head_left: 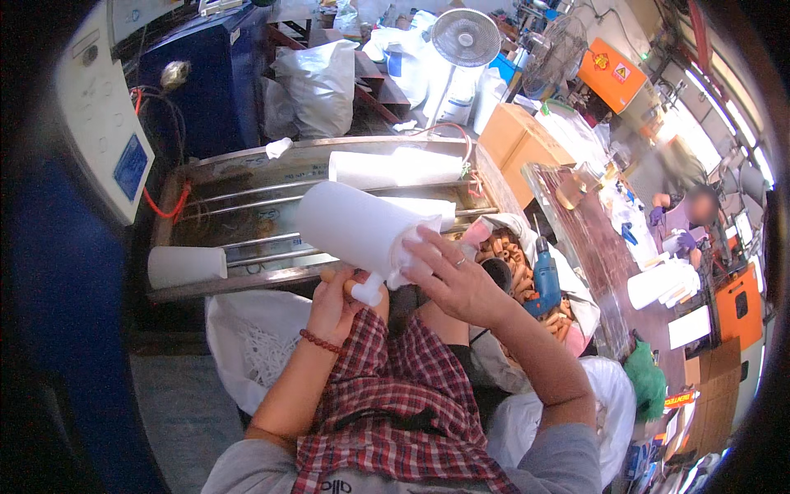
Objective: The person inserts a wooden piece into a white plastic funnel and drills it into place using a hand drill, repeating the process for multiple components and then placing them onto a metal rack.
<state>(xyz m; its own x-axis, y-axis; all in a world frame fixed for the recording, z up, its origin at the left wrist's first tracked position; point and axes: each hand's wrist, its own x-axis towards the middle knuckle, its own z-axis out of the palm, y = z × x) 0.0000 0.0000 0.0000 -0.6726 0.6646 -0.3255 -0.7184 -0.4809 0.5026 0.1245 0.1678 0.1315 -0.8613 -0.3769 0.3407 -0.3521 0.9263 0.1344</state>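
Note:
A white plastic cylinder point(355, 224) is tilted over my lap, its near end toward me. My right hand point(451, 276) is closed around the near rim, the fingers curled over the edge. My left hand point(331, 303), with a red bead bracelet on the wrist, is closed on a small orange piece point(350, 287). Against that piece sits a white curved part point(368, 291), just below the cylinder's rim. Whether the white part is joined to the cylinder or to the orange piece I cannot tell.
Ahead, a framed trough point(313, 276) with metal rods holds more white cylinders point(188, 265). A bag of orange tubular pieces point(559, 328) and a blue power drill point(543, 280) are at right. White strips fill a sack point(265, 350) at left. Another person point(687, 218) works far right.

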